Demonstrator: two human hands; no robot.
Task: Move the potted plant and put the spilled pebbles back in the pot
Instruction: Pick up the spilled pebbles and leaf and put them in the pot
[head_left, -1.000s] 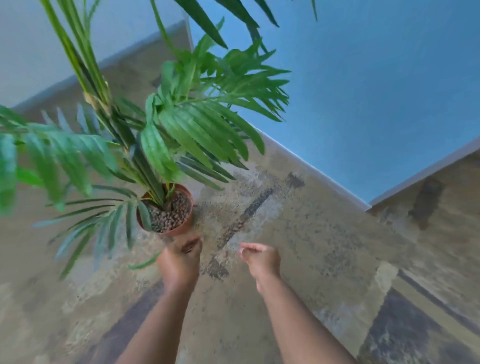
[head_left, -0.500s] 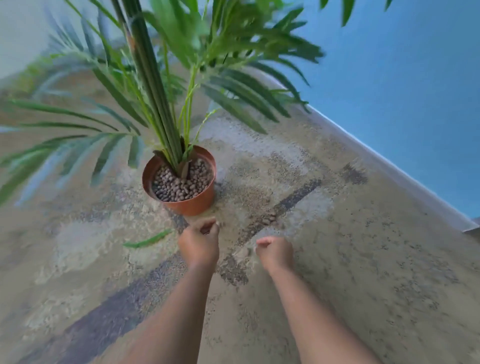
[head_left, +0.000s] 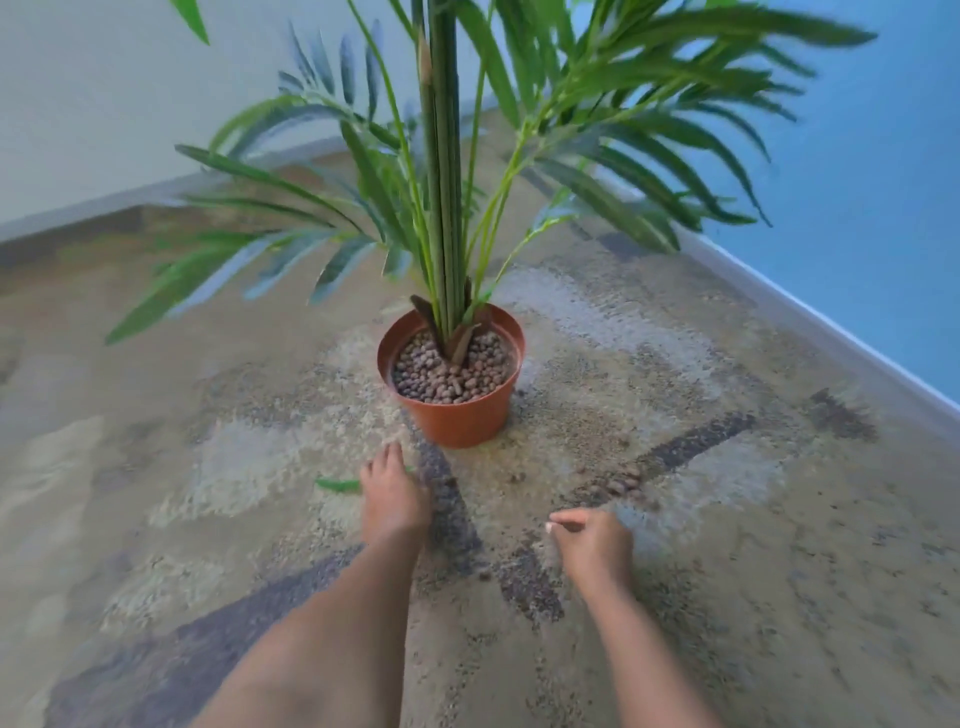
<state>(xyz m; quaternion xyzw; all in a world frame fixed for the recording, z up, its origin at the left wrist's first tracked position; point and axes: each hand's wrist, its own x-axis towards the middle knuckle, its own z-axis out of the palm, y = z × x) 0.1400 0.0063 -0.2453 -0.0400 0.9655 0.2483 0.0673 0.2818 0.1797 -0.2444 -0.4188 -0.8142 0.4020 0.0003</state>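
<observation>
**Head view: two hands low over the carpet, one pot ahead**

Head camera is looking down along two bare forearms. Nearest, the right hand (head_left: 592, 545) is hovering over the patterned carpet (head_left: 779, 571), fingers curled loosely with thumb and forefinger drawn together; whether they are pinching anything is too blurred to tell. The left hand (head_left: 392, 499) is lying palm down with fingers stretched out together, holding nothing, its tips over one fallen green leaf (head_left: 337, 485). Just beyond the right hand, a small cluster of spilled pebbles (head_left: 621, 484) is lying on a dark stripe; the count is not readable. Farther ahead, between the hands' lines, one terracotta pot (head_left: 460, 415) is standing upright, full of pebbles. Its plant (head_left: 444, 208) is rising vertically, fronds spreading sideways. Two walls, pale and blue, are meeting behind.
</observation>
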